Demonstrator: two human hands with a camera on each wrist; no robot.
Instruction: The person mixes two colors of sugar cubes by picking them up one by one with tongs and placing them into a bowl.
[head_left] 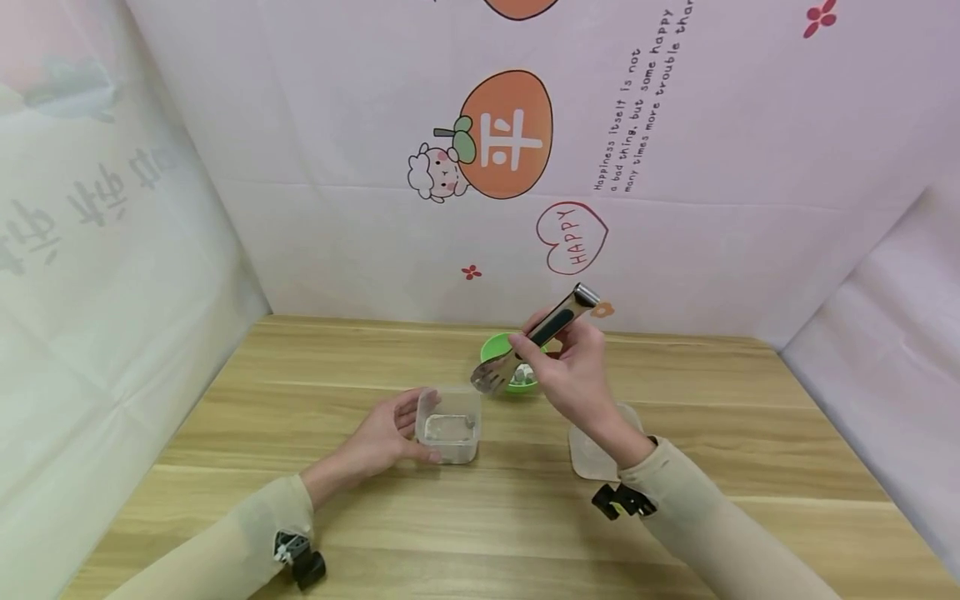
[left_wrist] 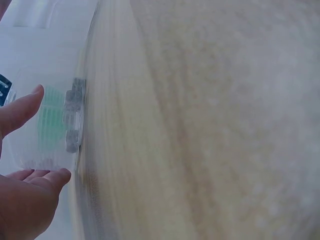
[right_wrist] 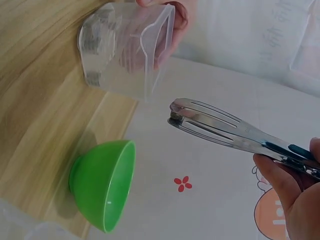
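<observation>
The clear plastic container (head_left: 448,425) is cupped from its left side by the left hand (head_left: 384,437), fingers curled round the wall and thumb across the near face, so that it is kept steady on the tabletop (head_left: 300,392). A pair of metal tongs (head_left: 536,337) is gripped by the right hand (head_left: 573,375) round the dark handle. The slotted tips are squeezed together and held above the gap between the container and the green bowl (head_left: 507,377), with nothing seen between them in the right wrist view.

A few pale, greyish lumps are seen at the bottom of the container; what they are cannot be told. Something small and pale is glimpsed inside the green bowl, which stands just behind the container. A flat translucent lid (head_left: 592,454) is laid on the tabletop under the right wrist, apart from the container, whose top is thus left open to the tongs.
</observation>
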